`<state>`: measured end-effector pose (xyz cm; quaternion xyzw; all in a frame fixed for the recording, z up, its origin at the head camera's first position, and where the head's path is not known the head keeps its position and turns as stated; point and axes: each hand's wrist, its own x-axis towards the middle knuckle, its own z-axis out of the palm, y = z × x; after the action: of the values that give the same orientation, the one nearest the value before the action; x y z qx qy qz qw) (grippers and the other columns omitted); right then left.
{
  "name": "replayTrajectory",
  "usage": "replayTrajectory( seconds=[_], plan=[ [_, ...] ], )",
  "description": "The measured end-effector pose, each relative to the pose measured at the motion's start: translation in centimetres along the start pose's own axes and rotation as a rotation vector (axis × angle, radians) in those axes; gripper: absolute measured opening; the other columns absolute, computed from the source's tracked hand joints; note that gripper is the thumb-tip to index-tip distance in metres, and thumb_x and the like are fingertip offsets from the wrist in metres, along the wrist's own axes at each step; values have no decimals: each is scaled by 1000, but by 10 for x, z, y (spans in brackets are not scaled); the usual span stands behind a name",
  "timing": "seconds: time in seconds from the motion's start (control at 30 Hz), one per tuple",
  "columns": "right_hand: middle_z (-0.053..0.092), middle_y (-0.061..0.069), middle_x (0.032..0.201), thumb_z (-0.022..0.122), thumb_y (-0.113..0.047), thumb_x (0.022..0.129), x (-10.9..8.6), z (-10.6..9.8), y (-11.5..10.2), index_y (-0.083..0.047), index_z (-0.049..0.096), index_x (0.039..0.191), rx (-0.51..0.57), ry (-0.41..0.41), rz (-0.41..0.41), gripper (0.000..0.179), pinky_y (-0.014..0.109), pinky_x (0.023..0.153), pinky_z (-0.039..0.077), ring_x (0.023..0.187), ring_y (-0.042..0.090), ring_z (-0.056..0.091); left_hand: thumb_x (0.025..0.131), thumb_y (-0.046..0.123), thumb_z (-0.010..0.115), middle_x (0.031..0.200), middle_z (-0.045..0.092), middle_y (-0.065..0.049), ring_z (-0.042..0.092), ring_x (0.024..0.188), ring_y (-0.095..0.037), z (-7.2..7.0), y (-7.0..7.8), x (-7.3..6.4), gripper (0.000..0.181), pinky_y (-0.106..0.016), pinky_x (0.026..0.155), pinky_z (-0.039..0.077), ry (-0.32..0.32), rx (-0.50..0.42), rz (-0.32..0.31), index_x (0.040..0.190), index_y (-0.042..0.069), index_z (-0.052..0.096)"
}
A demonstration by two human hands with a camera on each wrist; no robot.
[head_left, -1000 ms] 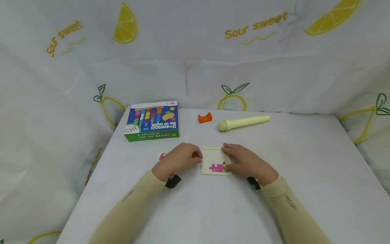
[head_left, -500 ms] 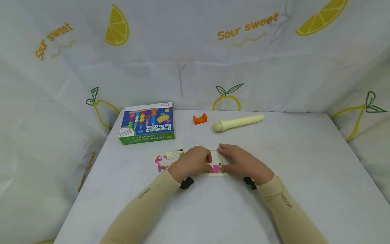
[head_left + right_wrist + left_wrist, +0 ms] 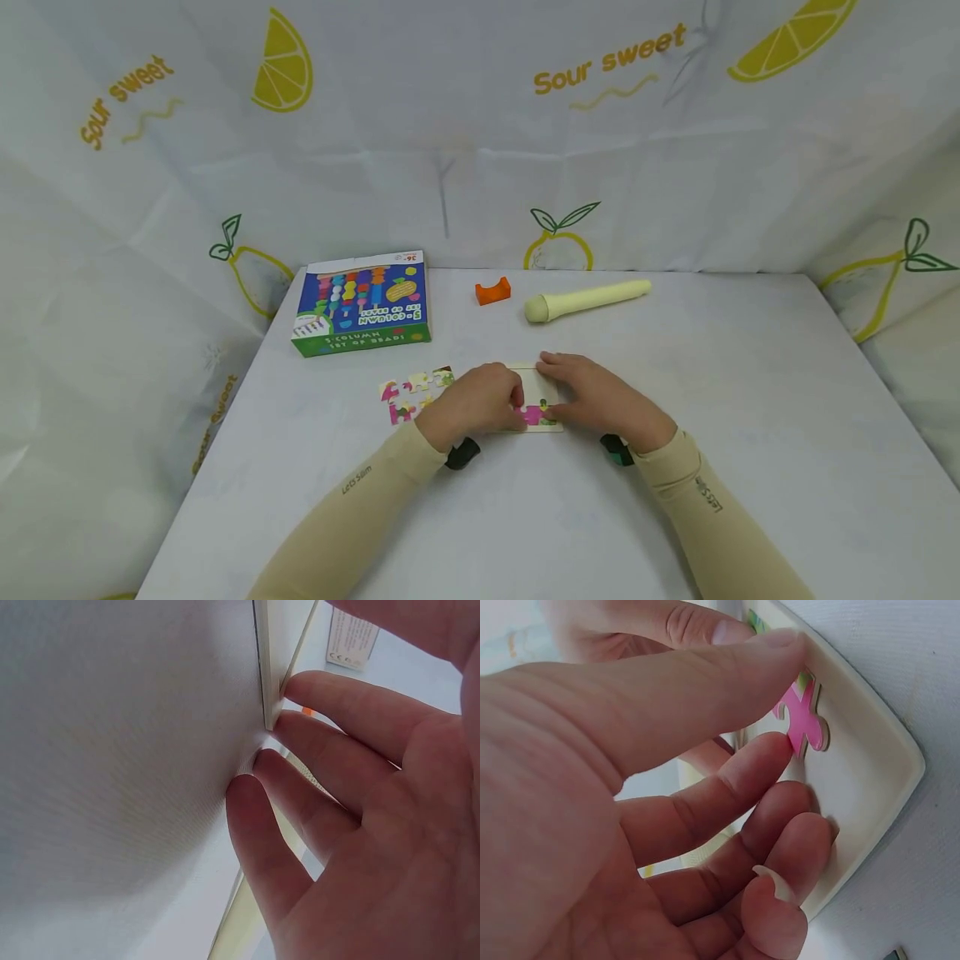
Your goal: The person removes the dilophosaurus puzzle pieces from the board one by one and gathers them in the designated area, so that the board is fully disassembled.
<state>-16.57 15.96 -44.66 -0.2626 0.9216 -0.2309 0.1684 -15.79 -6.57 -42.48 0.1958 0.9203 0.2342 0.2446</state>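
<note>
A shallow cream puzzle tray lies on the table between the two hands. Along its near edge sit pink and green jigsaw pieces. My left hand covers the tray's left part; in the left wrist view its thumb and index finger pinch a pink jigsaw piece low over the tray floor. The other fingers bend loosely by the rim. My right hand rests at the right side, fingertips against the tray's edge and far corner, thumb over the near right pieces. Behind the left wrist lie several loose jigsaw pieces, partly hidden.
A blue and green bead-set box stands at the back left. Right of it are a small orange block with a curved notch and a pale yellow stick with a rounded end. A white printed cloth hangs behind the table.
My left hand has moved right from the tray's left edge to over the tray, showing the loose pieces behind it. The right hand stays at the tray's right side. The head view has shifted slightly.
</note>
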Motion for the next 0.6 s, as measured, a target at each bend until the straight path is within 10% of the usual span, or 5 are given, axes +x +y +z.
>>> replayTrajectory(
  seconds=[0.6],
  plan=[
    [46,20,169,83,-16,96,0,-1,-3,2,52,157,-5,0,2,70,60,126,37,158,45,40,95,26,85,82,67,3,60,79,-16,5,-1,1,17,-26,70,50,34,-13,2,96,14,73]
  ],
)
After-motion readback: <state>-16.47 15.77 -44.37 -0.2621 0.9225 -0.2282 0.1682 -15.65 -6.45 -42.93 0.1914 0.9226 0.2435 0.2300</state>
